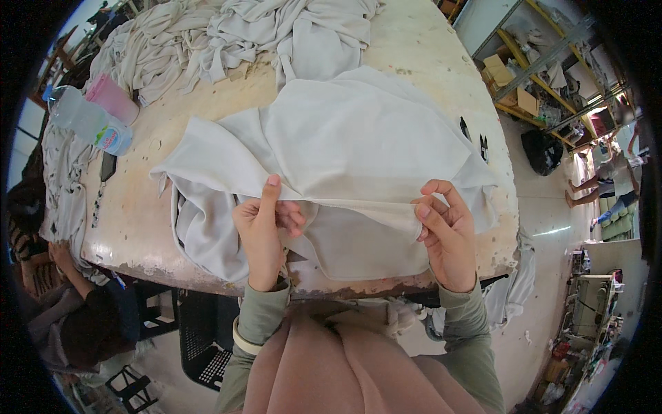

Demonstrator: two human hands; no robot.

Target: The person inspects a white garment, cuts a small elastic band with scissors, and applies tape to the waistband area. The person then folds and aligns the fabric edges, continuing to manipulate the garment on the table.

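A pale grey-white cloth garment (352, 138) lies spread on the worktable in front of me, its left part bunched in folds. Along its near side, a seamed edge is stretched between my two hands. My left hand (261, 231) closes on one end of that edge, thumb on top and fingers curled beneath. At the other end, my right hand (449, 234) pinches the cloth between thumb and fingers. Below the taut edge, a layer of the same cloth hangs toward the table's front rim.
The worktable (476, 76) has a worn, chipped front edge. Heaped pale cloth (227, 41) covers its far side. A water bottle (89, 121) and pink cup (112, 100) stand left. Black thread snips (484, 148) lie right. A black crate (203, 334) sits below; another person (76, 310) is at left.
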